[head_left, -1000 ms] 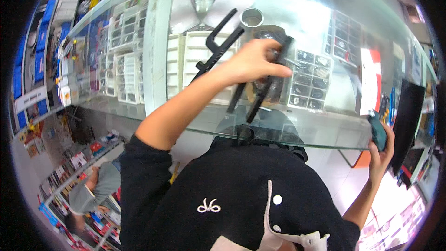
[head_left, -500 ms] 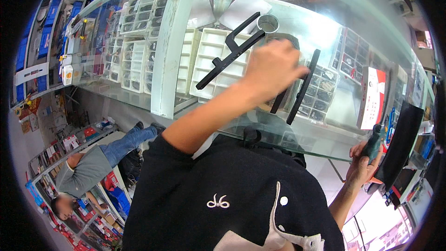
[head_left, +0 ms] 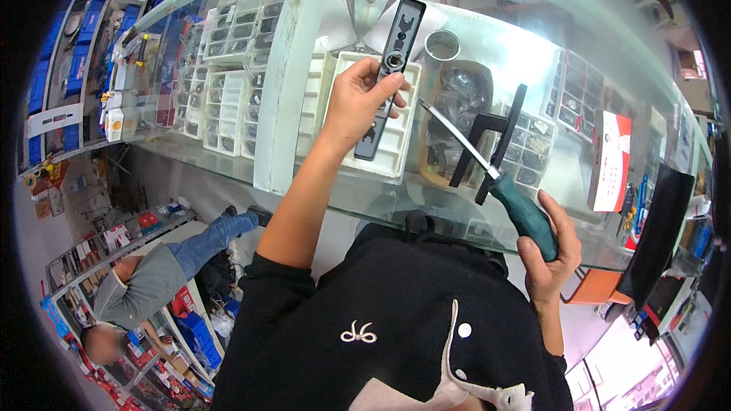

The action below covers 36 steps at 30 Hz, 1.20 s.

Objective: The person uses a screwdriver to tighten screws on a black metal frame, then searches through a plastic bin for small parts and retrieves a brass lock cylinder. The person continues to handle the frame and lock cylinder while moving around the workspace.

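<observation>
My left hand (head_left: 356, 103) grips a long, narrow door handle (head_left: 402, 27) around its middle, thumb on top. Its hollow grey back faces up, showing a round socket. My right hand (head_left: 556, 259), at the right, is wrapped round the dark green grip of a screwdriver (head_left: 525, 213). The screwdriver's metal shaft points up and left, and its tip is apart from the held handle. Between my hands, a second black door handle (head_left: 502, 144) with a bent lever rests on the glass counter, partly behind the screwdriver.
A round metal cup (head_left: 442, 56) stands beyond a box of small plastic bags (head_left: 463, 91). White compartment trays (head_left: 392, 164) show by my left hand. A red and white box (head_left: 611, 160) stands at right. Another person (head_left: 152, 281) is on the far left.
My left hand has moved left and up, taking the door handle off the counter and turning its back upward. My right hand has brought the screwdriver in from the right edge.
</observation>
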{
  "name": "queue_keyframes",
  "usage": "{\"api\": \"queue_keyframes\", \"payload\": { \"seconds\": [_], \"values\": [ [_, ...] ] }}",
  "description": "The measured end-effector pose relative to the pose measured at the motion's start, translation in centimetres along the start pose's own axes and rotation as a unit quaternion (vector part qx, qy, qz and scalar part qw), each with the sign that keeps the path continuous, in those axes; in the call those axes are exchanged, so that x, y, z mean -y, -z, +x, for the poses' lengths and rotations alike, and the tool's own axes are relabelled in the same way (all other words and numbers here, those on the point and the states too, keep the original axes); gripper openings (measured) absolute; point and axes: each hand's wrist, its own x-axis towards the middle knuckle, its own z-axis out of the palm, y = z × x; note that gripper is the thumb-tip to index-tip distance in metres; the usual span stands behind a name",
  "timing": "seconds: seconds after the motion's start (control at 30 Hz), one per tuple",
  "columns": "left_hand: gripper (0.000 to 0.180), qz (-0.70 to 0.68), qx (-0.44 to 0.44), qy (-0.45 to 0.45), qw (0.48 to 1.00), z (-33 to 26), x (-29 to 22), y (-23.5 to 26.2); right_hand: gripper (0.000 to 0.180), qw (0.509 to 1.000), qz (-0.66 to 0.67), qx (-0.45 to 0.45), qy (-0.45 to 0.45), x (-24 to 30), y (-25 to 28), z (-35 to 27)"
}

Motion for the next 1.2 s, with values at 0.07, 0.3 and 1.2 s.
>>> {"api": "queue_keyframes", "payload": {
  "seconds": [0.07, 0.3, 1.2],
  "values": [
    [0.014, -0.016, -0.002, -0.022, 1.000, -0.4, -0.7, -0.7, 0.045, 0.999, -0.014, -0.006, 0.039, 1.1, -0.5, 0.8],
    [0.011, 0.031, -0.009, -0.096, 0.995, -0.5, -1.3, -2.6, 0.042, 0.995, -0.053, -0.037, 0.072, 2.6, -0.5, 2.4],
    [0.031, -0.105, 0.111, -0.198, 0.968, 0.1, -8.8, -6.2, 0.051, 0.909, 0.407, -0.063, -0.071, -2.5, -2.0, 0.4]
  ]
}}
